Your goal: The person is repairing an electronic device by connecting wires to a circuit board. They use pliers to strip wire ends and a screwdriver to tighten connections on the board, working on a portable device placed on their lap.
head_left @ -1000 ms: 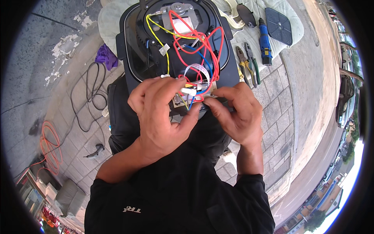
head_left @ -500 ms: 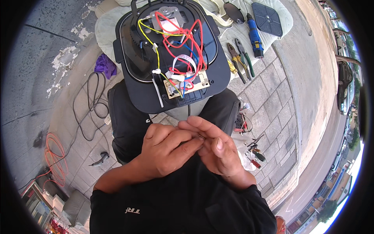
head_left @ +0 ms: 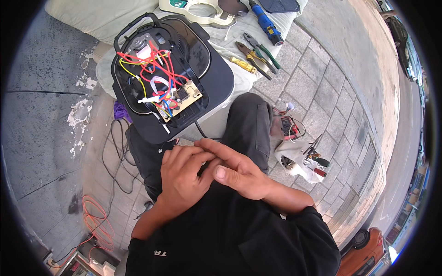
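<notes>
Close together in front of my black shirt, my left hand (head_left: 184, 175) and my right hand (head_left: 240, 171) meet at the fingertips. The left fingers are curled in toward the right palm. My right fingers lie together over them, its thumb bent in close. Whatever they hold, if anything, is hidden between them. Beyond the hands, a black appliance base (head_left: 214, 94) rests near my knees with its inside exposed. Red, yellow and blue wires (head_left: 149, 64) run across it to a tan circuit board (head_left: 188, 97) at its near edge.
On the pale cloth right of the appliance lie pliers (head_left: 253, 57), a yellow-handled screwdriver (head_left: 243, 64) and a blue power tool (head_left: 266, 24). A white bag with tools (head_left: 299, 161) and a red meter (head_left: 291, 129) sit on the paving. Cables (head_left: 113, 161) coil at left.
The view has swung right, so the appliance and tools now appear farther left. My hands have drawn closer together, the right fingers now covering the left fingertips.
</notes>
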